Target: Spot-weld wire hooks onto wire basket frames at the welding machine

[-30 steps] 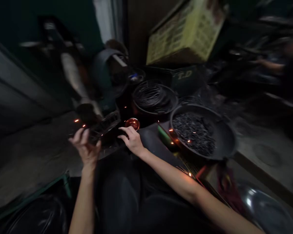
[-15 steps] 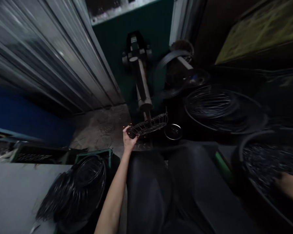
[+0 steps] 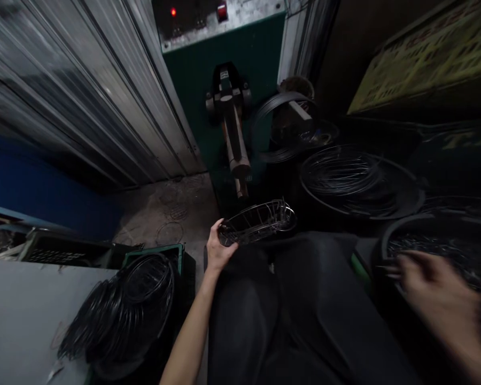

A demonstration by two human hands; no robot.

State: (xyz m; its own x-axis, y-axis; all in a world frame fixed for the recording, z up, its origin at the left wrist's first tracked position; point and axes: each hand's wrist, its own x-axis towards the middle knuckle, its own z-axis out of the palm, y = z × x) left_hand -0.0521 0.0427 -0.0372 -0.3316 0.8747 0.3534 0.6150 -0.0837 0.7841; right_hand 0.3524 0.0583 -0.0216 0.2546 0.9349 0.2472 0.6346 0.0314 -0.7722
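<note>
My left hand [image 3: 220, 251] is closed on the near left end of an oval wire basket [image 3: 260, 222], holding it tilted above my dark-covered lap. The basket is just below the copper-coloured tip of a spot welder's arm [image 3: 236, 144], apart from it. My right hand [image 3: 436, 294], smeared by motion, is over the rim of a black tub [image 3: 388, 235] of short metal wire pieces [image 3: 419, 246]. Its fingers are pinched, and thin pale streaks like short wire pieces show at their tips.
A green machine body [image 3: 188, 91] with a lit red lamp stands ahead. Wire rings [image 3: 340, 171] lie in a wide basin at right, beside a wire coil [image 3: 282, 99]. Black wire frames [image 3: 124, 305] heap over a green crate [image 3: 180, 256] at left. A yellow crate [image 3: 420, 64] is upper right.
The wire basket has come down and toward me, away from the welder tip; sparks near my left hand are gone. My right hand has risen from the wire pieces and moved left. The red lamp now shows.
</note>
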